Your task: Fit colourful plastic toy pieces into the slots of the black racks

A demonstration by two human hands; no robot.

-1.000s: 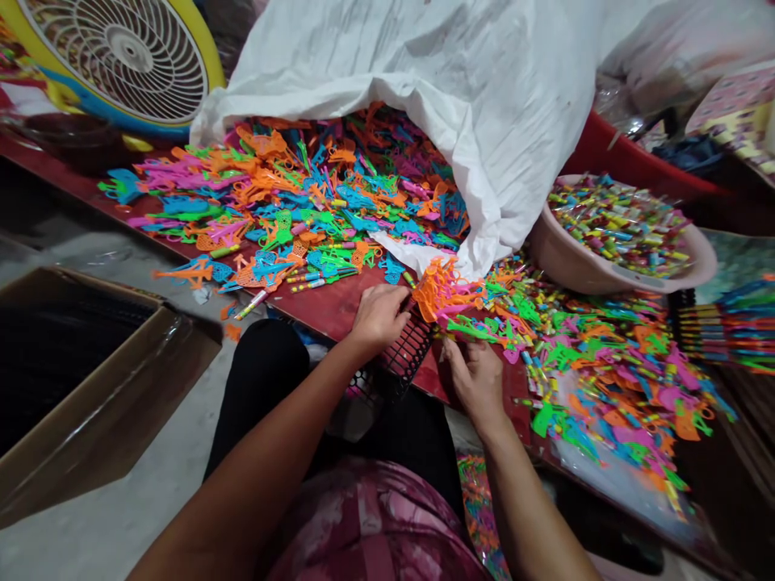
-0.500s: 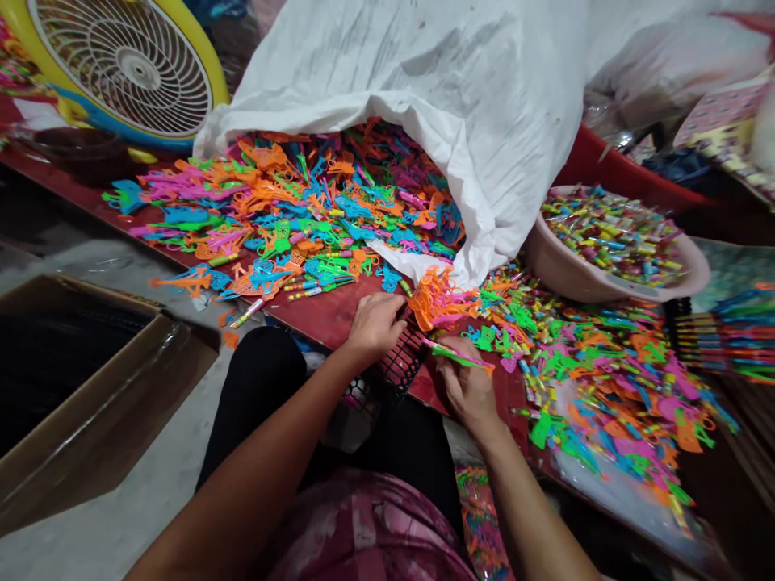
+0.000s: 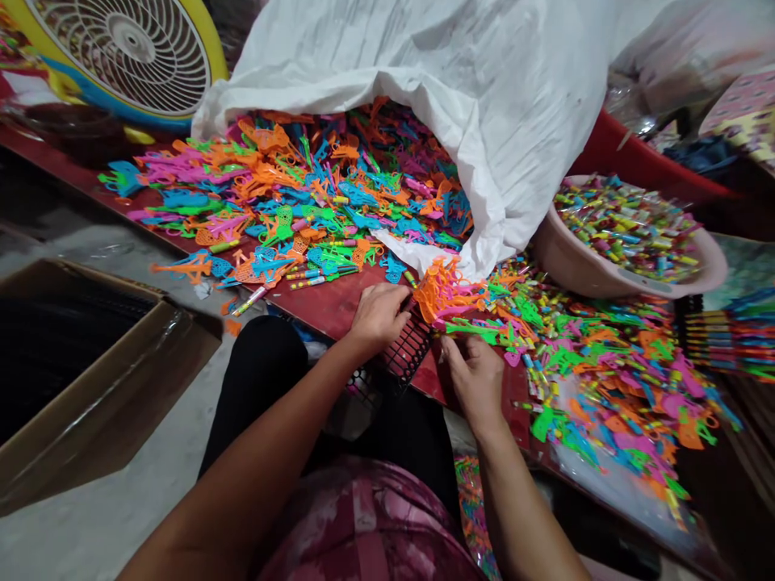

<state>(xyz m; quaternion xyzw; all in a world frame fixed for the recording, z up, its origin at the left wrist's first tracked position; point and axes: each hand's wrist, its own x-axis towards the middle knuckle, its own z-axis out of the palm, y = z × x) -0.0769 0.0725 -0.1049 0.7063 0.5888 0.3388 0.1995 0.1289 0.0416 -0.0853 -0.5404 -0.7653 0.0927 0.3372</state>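
Note:
My left hand (image 3: 380, 316) is closed on the edge of a black plastic grid rack (image 3: 407, 349) at the front edge of the red table. Bright orange and pink plastic toys (image 3: 446, 292) stand bunched at the rack's far end. My right hand (image 3: 477, 379) is at the rack's right side, thumb and fingers pinched at the near end of a green and pink toy stick (image 3: 475, 329). The fingertips are partly hidden, and the rack's grip under my left palm does not show.
A white sack (image 3: 412, 48) spills a heap of colourful plastic toys (image 3: 284, 210) across the table. More toys lie at right, beside a pink basin (image 3: 635, 282) of wrapped tubes. A yellow fan (image 3: 211, 48) stands back left; a cardboard box (image 3: 121, 403) holds black pieces.
My right hand has moved slightly up toward the rack, bringing the green and pink toy stick against the orange bunch. My left hand stays on the rack. The view has shifted slightly.

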